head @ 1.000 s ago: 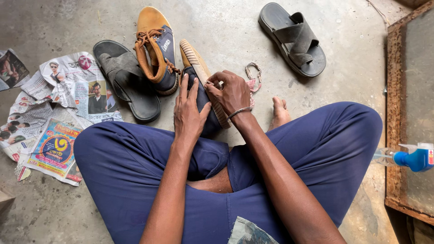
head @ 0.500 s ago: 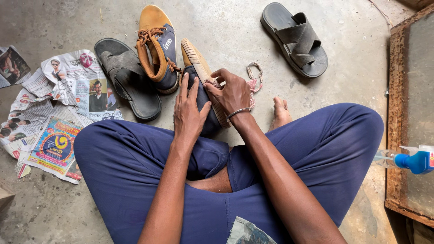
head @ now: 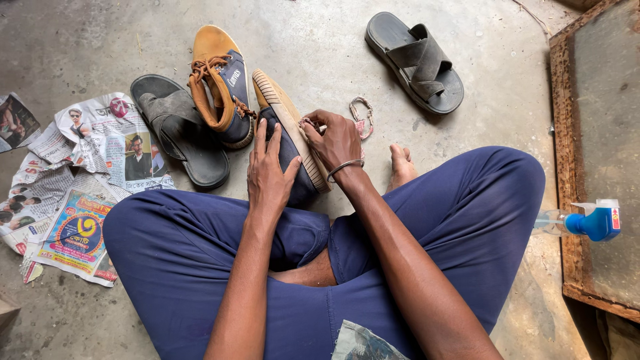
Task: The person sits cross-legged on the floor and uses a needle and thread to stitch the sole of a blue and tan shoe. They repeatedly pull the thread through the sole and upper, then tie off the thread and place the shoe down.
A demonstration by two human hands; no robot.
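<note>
The person sits cross-legged on a concrete floor (head: 320, 40) in dark blue trousers (head: 200, 267); a navy canvas shoe (head: 290, 150) with a tan ribbed sole stands tilted on its side in front of the crossed legs, toe pointing away, heel end down against the trousers. The left hand (head: 270, 173) lies flat on the navy upper, fingers extended and spread, pressing the shoe in place; it is not closed around anything. The right hand (head: 337, 140), with a thin metal bangle (head: 345, 167) at the wrist, is curled against the sole edge near the middle of the shoe; its fingertips are pinched together on a small item at the sole, too small to identify. Just beyond the right hand, a small pinkish looped piece (head: 361, 117) lies on the floor, apart from the hand. A matching shoe (head: 220, 87) with tan suede upper and orange-brown laces lies beside the held shoe, touching it on the left. A grey sandal (head: 177, 130) rests to the left of that shoe, partly beneath it; a second grey sandal (head: 417, 60) with crossed straps lies well apart at upper right. Crumpled newspaper sheets (head: 73, 173) cover the floor on the left. A bare foot (head: 400, 167) shows beside the right knee. At the right edge, a clear bottle with a blue spray head (head: 587, 223) lies across a rusty framed panel (head: 600, 133).
</note>
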